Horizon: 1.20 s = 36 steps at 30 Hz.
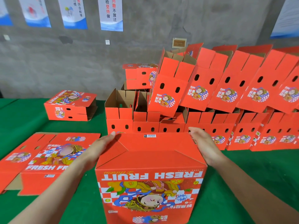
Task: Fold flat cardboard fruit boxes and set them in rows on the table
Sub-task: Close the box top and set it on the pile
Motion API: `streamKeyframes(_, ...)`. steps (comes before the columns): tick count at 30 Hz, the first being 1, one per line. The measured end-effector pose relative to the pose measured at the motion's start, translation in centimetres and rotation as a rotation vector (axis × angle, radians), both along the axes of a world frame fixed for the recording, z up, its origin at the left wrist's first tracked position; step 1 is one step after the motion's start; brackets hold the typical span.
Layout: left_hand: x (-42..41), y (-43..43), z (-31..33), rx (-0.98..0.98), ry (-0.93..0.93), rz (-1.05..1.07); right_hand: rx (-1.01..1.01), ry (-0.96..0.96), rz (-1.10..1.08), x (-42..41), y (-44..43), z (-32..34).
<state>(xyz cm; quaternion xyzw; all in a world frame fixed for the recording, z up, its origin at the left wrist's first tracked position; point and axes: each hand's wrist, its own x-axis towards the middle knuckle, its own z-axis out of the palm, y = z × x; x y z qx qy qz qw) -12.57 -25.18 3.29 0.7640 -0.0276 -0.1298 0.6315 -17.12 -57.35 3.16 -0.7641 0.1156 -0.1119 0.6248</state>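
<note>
A red fruit box [150, 172] stands upside down in front of me, its folded bottom flaps facing up and "FRESH FRUIT" printed inverted on the near face. My left hand [103, 146] presses flat against its left side near the top. My right hand [202, 143] lies flat against its right side. Both hands clasp the box between them. A flat, unfolded box [40, 159] lies on the green table [258, 167] at the left. Rows of folded open boxes [178, 125] stand behind, with a second tilted row [226, 88] leaning on top.
A partly folded box [69, 105] lies on its side at the back left. Another box [139, 75] sits atop the rows' left end. A grey concrete wall with posters [111, 13] rises behind the table.
</note>
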Motion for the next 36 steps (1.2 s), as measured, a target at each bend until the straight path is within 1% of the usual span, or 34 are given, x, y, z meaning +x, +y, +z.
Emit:
streamKeyframes(1, 0.0, 0.6, -0.1, 0.068, 0.021, -0.022, 0.067, 0.074, -0.013, -0.3, -0.4, -0.6)
streamKeyframes(2, -0.1, 1.2, -0.1, 0.151, 0.045, -0.046, 0.083, 0.174, -0.001, -0.8, -0.8, -1.5)
streamKeyframes(4, -0.2, 2.1, 0.3, 0.295, 0.098, -0.105, -0.002, 0.400, 0.083, -2.4, -1.1, -3.5)
streamKeyframes(5, -0.2, 2.5, 0.4, 0.308, 0.113, -0.122, -0.065, 0.473, 0.125, -3.2, -1.2, -4.3)
streamKeyframes(6, -0.3, 2.7, 0.6, 0.282, 0.114, -0.128, -0.109, 0.501, 0.157, -3.7, -1.3, -4.8)
streamKeyframes(8, -0.6, 3.1, 0.7, 0.206, 0.087, -0.094, -0.116, 0.481, 0.202, -4.2, -1.4, -4.4)
streamKeyframes(10, -0.7, 3.6, 1.0, 0.182, 0.037, -0.048, -0.101, 0.437, 0.247, -4.3, -1.5, -3.2)
streamKeyframes(13, -1.1, 4.4, 1.4, 0.169, 0.009, -0.027, -0.150, 0.412, 0.292, -5.0, -1.1, -1.1)
streamKeyframes(16, -1.7, 5.1, 1.9, 0.088, -0.019, -0.035, -0.207, 0.425, 0.306, -6.3, -0.4, 0.8)
streamKeyframes(19, -1.7, 5.9, 1.4, -0.054, -0.057, -0.042, -0.161, 0.346, 0.359, -7.1, 0.5, 1.6)
streamKeyframes(21, -1.8, 6.4, 0.8, -0.228, -0.066, 0.009, -0.129, 0.249, 0.410, -7.6, 1.2, 1.8)
streamKeyframes(23, -1.9, 7.2, 0.0, -0.404, -0.078, 0.061, -0.138, 0.109, 0.476, -7.5, 1.9, 1.5)
streamKeyframes(25, -1.8, 7.8, -0.9, -0.480, -0.117, 0.059, -0.174, -0.060, 0.494, -7.2, 2.7, 1.2)
streamKeyframes(26, -1.8, 8.0, -1.3, -0.468, -0.138, 0.057, -0.215, -0.135, 0.472, -7.1, 3.3, 1.2)
streamKeyframes(28, -1.5, 7.9, -2.0, -0.439, -0.170, 0.094, -0.338, -0.226, 0.379, -6.7, 4.5, 1.5)
streamKeyframes(31, -0.8, 6.1, -2.1, -0.437, -0.244, 0.268, -0.493, -0.318, 0.308, -5.9, 6.4, 1.8)
streamKeyframes(33, -0.5, 4.4, -1.7, -0.445, -0.241, 0.392, -0.583, -0.380, 0.276, -5.1, 7.9, 1.8)
streamKeyframes(34, -0.6, 3.6, -1.5, -0.420, -0.238, 0.432, -0.642, -0.410, 0.248, -4.6, 8.6, 1.8)
streamKeyframes(35, -1.0, 2.9, -1.1, -0.357, -0.261, 0.451, -0.690, -0.441, 0.215, -4.1, 9.3, 1.9)
streamKeyframes(36, -1.4, 2.3, -0.9, -0.281, -0.321, 0.444, -0.715, -0.469, 0.179, -3.5, 10.1, 1.9)
